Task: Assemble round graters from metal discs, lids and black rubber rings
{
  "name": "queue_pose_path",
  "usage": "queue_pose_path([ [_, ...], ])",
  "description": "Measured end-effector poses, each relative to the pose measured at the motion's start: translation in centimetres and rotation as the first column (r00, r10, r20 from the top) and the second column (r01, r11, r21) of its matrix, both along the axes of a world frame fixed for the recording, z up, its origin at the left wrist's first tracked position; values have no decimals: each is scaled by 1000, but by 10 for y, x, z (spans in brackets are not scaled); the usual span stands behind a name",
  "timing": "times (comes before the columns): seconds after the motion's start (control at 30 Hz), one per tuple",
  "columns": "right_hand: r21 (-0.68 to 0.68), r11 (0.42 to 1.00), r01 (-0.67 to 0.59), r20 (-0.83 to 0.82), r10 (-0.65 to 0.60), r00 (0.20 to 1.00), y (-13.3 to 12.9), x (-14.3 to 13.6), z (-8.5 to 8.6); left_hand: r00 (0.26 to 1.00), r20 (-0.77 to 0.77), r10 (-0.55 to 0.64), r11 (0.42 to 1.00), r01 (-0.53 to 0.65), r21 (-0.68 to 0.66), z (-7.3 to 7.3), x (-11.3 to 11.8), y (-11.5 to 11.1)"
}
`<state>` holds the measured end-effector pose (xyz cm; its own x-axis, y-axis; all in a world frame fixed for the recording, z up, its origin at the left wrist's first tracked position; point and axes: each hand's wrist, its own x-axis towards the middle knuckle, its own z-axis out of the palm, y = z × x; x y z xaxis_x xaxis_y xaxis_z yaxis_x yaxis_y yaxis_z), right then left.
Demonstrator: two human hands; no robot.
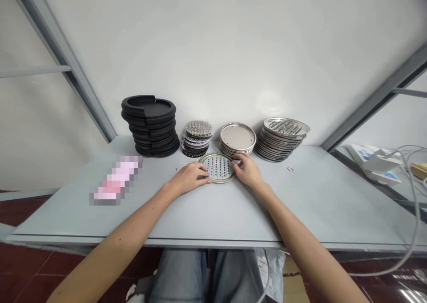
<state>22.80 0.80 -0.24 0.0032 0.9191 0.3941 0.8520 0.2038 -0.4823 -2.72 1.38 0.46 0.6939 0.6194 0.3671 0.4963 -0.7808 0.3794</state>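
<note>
Left hand (189, 177) lies palm-down on the table (300, 205), fingers curled loosely, tips touching the left rim of the disc (217, 167). Right hand (247, 170) mirrors it: fingers bent, tips on the disc's right rim, thumb side toward the stacks. Neither hand is closed around anything; both only bracket and touch the rim, and whether the disc is lifted at all cannot be told.

The disc is a round perforated metal plate, lying flat, directly between the two hands. Being round, it has no long axis. Both hands are equally near, one per side, on a left-right line through its centre.

Outward from the disc, all along the wall behind it: just behind and right, a stack of plain pans (238, 139), nearly touching the right fingertips. Behind and left, a low stack of small perforated discs (197, 138). Further left, black rings (151, 125) piled high. Far right of the pans, a leaning stack of slotted trays (282, 138). A small ring (290, 169) sits alone on the table right of the disc, well apart from the right hand.
</note>
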Motion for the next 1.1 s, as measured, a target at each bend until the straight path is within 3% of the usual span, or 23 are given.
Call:
queue_pose_path([
  [0.23,5,989,-146,16,145,989,-1,-1,2,1000,-1,-12,1000,12,4,2,0,-1],
  [0.63,-8,962,-274,48,274,960,-3,-5,5,999,-32,9,999,-8,34,5,2,0],
  [1.1,-64,967,-248,27,250,968,-5,-7,8,999,-3,38,999,-38,15,4,2,-2],
])
